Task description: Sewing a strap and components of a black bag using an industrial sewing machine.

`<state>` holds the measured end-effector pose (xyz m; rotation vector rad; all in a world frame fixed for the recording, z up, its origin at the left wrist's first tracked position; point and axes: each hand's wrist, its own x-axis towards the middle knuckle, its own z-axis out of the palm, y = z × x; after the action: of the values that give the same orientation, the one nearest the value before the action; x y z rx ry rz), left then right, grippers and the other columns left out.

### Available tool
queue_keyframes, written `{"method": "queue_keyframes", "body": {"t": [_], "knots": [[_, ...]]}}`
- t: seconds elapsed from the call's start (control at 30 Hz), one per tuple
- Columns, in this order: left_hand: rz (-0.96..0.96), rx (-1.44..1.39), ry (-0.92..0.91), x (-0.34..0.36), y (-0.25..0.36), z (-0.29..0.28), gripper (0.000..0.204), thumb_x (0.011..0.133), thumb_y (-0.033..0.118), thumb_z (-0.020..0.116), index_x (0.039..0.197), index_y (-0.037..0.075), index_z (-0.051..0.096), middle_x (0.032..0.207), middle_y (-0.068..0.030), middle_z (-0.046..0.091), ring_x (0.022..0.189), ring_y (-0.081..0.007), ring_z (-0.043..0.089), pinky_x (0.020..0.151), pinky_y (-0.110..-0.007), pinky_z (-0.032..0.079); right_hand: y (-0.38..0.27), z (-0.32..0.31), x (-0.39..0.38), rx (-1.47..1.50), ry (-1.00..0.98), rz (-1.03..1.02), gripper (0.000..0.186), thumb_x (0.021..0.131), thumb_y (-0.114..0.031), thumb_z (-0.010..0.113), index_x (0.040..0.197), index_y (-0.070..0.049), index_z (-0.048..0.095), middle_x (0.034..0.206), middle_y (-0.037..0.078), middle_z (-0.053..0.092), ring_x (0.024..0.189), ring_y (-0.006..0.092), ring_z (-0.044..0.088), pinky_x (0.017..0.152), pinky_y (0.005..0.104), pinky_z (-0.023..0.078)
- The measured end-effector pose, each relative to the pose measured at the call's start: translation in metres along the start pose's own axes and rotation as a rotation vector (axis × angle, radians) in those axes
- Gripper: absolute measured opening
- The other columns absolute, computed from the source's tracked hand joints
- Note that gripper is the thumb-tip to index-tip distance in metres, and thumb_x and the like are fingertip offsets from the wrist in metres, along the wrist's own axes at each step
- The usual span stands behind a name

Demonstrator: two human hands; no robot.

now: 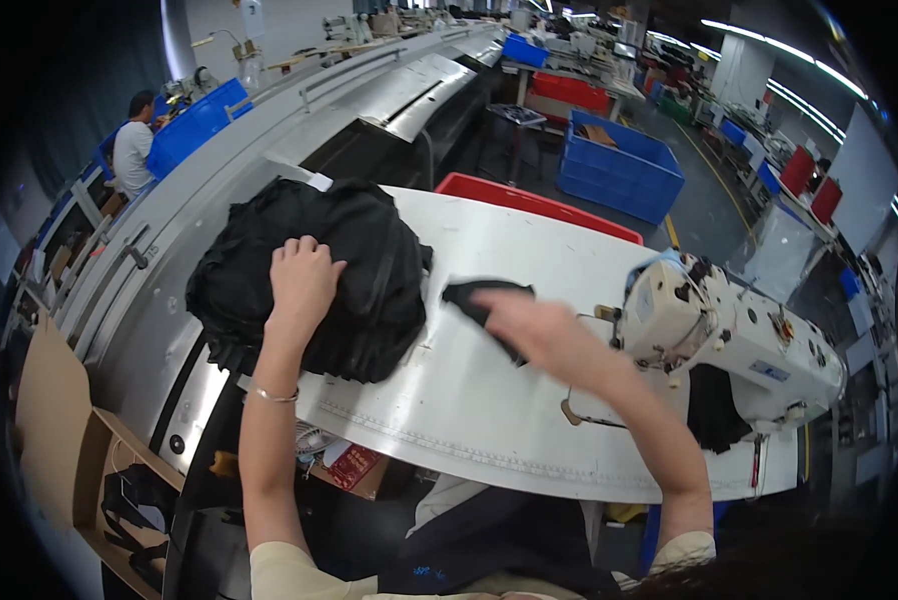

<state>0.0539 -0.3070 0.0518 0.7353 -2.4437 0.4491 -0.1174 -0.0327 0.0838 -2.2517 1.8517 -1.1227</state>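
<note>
A big heap of black fabric pieces (369, 290) with gathered edges lies on the left of the white sewing table (529, 425). My left hand (305, 280) rests on top of the heap, fingers laid over the cloth and thumb apart. To the right of the heap is a small black fabric piece (462, 294). My right hand (524, 322) is over that piece, its fingers smeared by motion, so whether they grip it cannot be made out. A white sewing machine (739, 340) stands at the table's right, with black cloth (714, 410) hanging beside it.
Behind the table are a red bin (539, 208) and a large blue crate (619, 165). A metal rail and trough run along the left. An open cardboard box (89, 470) with black straps stands at lower left. A person (133, 150) sits at far left.
</note>
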Motion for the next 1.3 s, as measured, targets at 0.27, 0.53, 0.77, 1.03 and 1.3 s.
{"method": "queue_keyframes", "body": {"t": [0.27, 0.53, 0.77, 1.03, 1.3], "knots": [[0.525, -1.042, -0.312, -0.08, 0.192, -0.033, 0.027, 0.087, 0.022, 0.063, 0.09, -0.005, 0.063, 0.086, -0.0145, 0.055, 0.075, -0.0257, 0.059, 0.06, -0.031, 0.051, -0.084, 0.099, -0.15, -0.506, -0.23, -0.116, 0.031, 0.078, -0.016, 0.053, 0.099, 0.006, 0.057, 0.115, 0.023, 0.059, 0.11, 0.0333, 0.057, 0.095, 0.0435, 0.045], [0.671, -0.307, -0.275, -0.097, 0.244, -0.017, 0.014, 0.073, 0.007, 0.066, 0.075, -0.005, 0.059, 0.075, -0.0104, 0.055, 0.071, -0.0234, 0.059, 0.057, -0.029, 0.052, -0.101, 0.117, -0.13, -0.544, -0.223, 0.033, 0.038, 0.094, -0.027, 0.049, 0.102, 0.008, 0.059, 0.099, 0.016, 0.062, 0.097, 0.0266, 0.06, 0.09, 0.0378, 0.046], [-0.435, -1.539, -0.915, -0.083, 0.187, -0.022, 0.015, 0.084, 0.012, 0.069, 0.09, -0.002, 0.067, 0.077, 0.0002, 0.063, 0.067, -0.0046, 0.05, 0.06, -0.021, 0.042, -0.035, 0.034, -0.161, -0.581, 0.022, -0.276, 0.036, 0.069, -0.01, 0.059, 0.1, 0.007, 0.059, 0.11, 0.017, 0.059, 0.103, 0.0272, 0.059, 0.092, 0.0357, 0.049], [-0.017, -0.978, -0.429, -0.085, 0.185, -0.041, 0.014, 0.089, 0.012, 0.061, 0.088, 0.0, 0.053, 0.075, -0.0044, 0.052, 0.061, -0.0135, 0.051, 0.056, -0.023, 0.04, 0.013, 0.054, -0.13, -0.742, 0.051, -0.41, 0.031, 0.074, -0.011, 0.057, 0.101, 0.003, 0.06, 0.112, 0.016, 0.059, 0.109, 0.0278, 0.056, 0.1, 0.0382, 0.043], [0.384, -0.287, 0.228, -0.041, 0.244, -0.055, 0.013, 0.077, 0.008, 0.062, 0.088, 0.004, 0.058, 0.094, -0.0084, 0.054, 0.094, -0.0265, 0.053, 0.08, -0.041, 0.043, 0.027, 0.095, -0.126, -0.309, -0.149, 0.166, 0.041, 0.071, -0.013, 0.057, 0.107, 0.006, 0.058, 0.106, 0.018, 0.059, 0.104, 0.0304, 0.054, 0.099, 0.048, 0.038]]}}
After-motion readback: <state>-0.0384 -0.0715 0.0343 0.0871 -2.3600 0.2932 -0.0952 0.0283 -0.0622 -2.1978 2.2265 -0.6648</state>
